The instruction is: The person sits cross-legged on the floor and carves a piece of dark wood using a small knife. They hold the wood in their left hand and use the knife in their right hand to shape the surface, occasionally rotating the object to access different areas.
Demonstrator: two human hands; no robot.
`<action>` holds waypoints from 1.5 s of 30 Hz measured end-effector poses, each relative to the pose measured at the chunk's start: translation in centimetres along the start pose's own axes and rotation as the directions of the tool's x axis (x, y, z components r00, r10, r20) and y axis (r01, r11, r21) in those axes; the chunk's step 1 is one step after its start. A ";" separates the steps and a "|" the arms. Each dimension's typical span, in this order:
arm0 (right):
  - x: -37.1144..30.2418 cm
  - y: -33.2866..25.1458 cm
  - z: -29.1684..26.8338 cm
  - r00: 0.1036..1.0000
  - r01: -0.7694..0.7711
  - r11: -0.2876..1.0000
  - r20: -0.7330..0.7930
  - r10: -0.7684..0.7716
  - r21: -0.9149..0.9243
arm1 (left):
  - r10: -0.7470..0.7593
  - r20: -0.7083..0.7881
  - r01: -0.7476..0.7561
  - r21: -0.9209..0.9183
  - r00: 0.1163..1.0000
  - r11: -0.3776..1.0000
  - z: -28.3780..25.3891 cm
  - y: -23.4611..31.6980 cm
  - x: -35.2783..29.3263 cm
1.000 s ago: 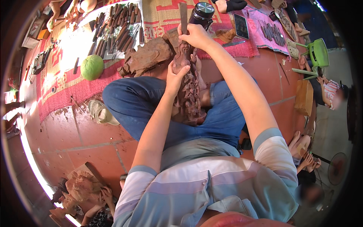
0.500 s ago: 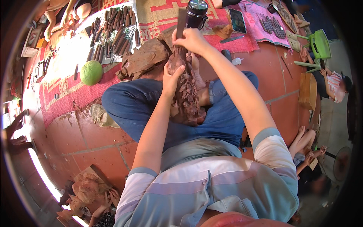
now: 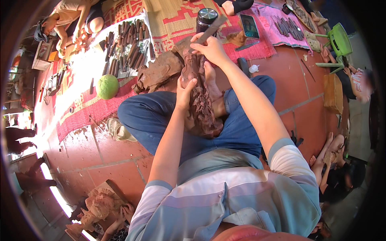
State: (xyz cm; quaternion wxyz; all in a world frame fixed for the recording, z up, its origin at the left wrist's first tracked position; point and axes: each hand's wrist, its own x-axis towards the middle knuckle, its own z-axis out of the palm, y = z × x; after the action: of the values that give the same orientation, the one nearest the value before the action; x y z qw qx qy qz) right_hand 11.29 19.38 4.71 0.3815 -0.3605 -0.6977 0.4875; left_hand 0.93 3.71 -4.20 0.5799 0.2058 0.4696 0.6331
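Note:
Between my crossed legs stands a reddish-brown carved wooden figure, its bearded head at the far end and deep, knobbly carving lower down. My left hand is closed around its left side, thumb pressed on the carving. In my right hand a flat, stiff grey-brown strip is pinched between fingers and thumb. One end of it slants up to the right, and the lower end lies at the figure's head, partly hidden by my fingers. Whether the strip is a file or a sanding strip I cannot tell.
A rough wood block lies just beyond my left knee. Nearby are a green round fruit, many wooden-handled tools on a cloth, a dark flask and a phone. Other people sit around, one near another carving.
The strip has swung from nearly upright to a slant toward the upper right, with my right hand turning. The figure's head now shows more. My left hand keeps its hold; the view has shifted slightly.

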 end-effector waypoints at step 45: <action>-1.7 0.9 2.1 0.998 0.050 0.963 0.056 -0.036 -0.263 | 0.053 -0.106 -0.032 0.195 0.993 0.980 -1.3 -2.7 1.9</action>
State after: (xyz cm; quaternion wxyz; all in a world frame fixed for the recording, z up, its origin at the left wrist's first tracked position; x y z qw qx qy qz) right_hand 10.27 17.29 3.05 0.3227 -0.3804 -0.7736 0.3906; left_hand 0.91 4.71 -7.60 0.5167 0.2357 0.5556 0.6073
